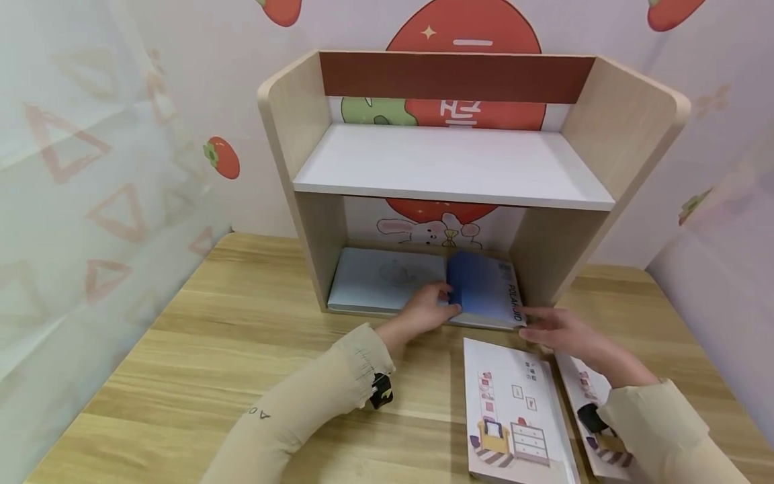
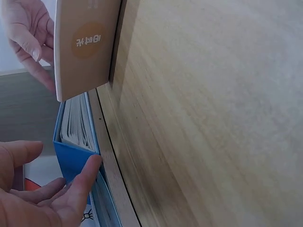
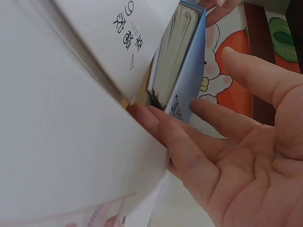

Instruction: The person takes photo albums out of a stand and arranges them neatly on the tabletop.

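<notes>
A blue photo album [image 1: 484, 286] lies flat on the shelf unit's lower level, toward its right side. Its white page edges show in both wrist views. My left hand [image 1: 424, 307] touches the album's left spine near the front corner, fingers loosely extended. At the album's right front corner is my right hand [image 1: 562, 331], its fingers extended and the palm visible in the right wrist view [image 3: 246, 142]. Left of the blue album, a pale blue book [image 1: 387, 275] with a faint round print lies flat.
The wooden shelf unit [image 1: 447, 165] stands against the back wall on the wooden table [image 1: 199, 376]. In front of it lies a white illustrated album [image 1: 514, 410]; a similar album [image 1: 595, 410] is partly under my right arm.
</notes>
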The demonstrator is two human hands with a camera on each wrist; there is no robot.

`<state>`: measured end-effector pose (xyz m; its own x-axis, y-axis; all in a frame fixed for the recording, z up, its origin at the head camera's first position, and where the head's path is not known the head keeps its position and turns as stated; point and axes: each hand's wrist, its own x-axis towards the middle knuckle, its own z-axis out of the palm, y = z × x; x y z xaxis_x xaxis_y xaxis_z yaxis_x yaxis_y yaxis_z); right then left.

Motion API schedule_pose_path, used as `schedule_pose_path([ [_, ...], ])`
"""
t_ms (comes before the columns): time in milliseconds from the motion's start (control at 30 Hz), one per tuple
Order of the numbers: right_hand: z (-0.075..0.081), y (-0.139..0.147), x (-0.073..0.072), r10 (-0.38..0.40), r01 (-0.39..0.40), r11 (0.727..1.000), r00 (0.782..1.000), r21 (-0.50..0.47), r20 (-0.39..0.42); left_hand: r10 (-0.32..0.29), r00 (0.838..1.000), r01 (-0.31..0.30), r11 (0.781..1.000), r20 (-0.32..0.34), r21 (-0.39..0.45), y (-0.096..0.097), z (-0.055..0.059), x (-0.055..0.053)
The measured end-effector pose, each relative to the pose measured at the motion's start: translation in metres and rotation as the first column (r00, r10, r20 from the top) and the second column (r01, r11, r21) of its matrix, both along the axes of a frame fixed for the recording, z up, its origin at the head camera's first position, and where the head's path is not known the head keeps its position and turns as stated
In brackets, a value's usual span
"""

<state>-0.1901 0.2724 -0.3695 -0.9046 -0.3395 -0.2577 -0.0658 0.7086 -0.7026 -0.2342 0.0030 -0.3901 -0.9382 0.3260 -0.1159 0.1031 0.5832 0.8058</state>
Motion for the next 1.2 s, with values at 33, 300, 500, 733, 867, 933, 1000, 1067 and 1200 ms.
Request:
schedule_pose_path([
  [33,0.0003,0.0003,-0.0005,0.004,-0.004,1.000,1.000,0.002,0.003,0.007,1.000,-0.007,1.000,-0.008,-0.016,0.0006,0.0001,-0.0002],
  [300,0.0030,-0.0012,-0.0002,0.018,-0.018,1.000,0.999,0.005,0.041,-0.020,0.997,0.015,0.997,-0.068,-0.071,0.0046,0.0000,0.0022],
  [500,0.0021,0.0011,-0.0014,0.031,-0.030,0.999,0.996,-0.015,0.084,-0.019,0.997,0.012,0.997,-0.080,-0.079,0.0061,-0.0002,0.0074],
  [733,-0.0027,0.0007,-0.0040,0.001,0.005,0.999,0.993,-0.051,0.121,-0.013,0.999,0.010,0.998,-0.051,-0.063,0.0067,-0.0022,0.0067],
  [867,-0.0042,-0.0010,-0.0051,-0.011,0.016,0.999,0.993,-0.040,0.117,0.007,1.000,-0.008,0.999,-0.023,-0.050,0.0080,-0.0014,0.0064],
  [933,-0.0037,-0.0022,-0.0055,-0.002,0.006,0.999,0.992,-0.036,0.126,0.013,1.000,-0.013,0.999,-0.004,-0.034,0.0082,-0.0006,0.0064],
  [1000,-0.0031,-0.0035,-0.0056,0.013,-0.007,0.999,0.990,-0.048,0.137,0.018,1.000,-0.018,1.000,0.017,-0.004,0.0080,-0.0004,0.0062],
  [1067,-0.0017,-0.0050,-0.0051,0.022,-0.013,0.998,0.988,-0.060,0.154,0.022,0.999,-0.023,1.000,0.030,0.021,0.0077,-0.0006,0.0060],
  [1200,-0.0005,-0.0060,-0.0035,0.014,0.002,0.996,0.983,-0.084,0.184,0.035,0.998,-0.038,0.997,0.052,0.061,0.0078,-0.0041,0.0047],
])
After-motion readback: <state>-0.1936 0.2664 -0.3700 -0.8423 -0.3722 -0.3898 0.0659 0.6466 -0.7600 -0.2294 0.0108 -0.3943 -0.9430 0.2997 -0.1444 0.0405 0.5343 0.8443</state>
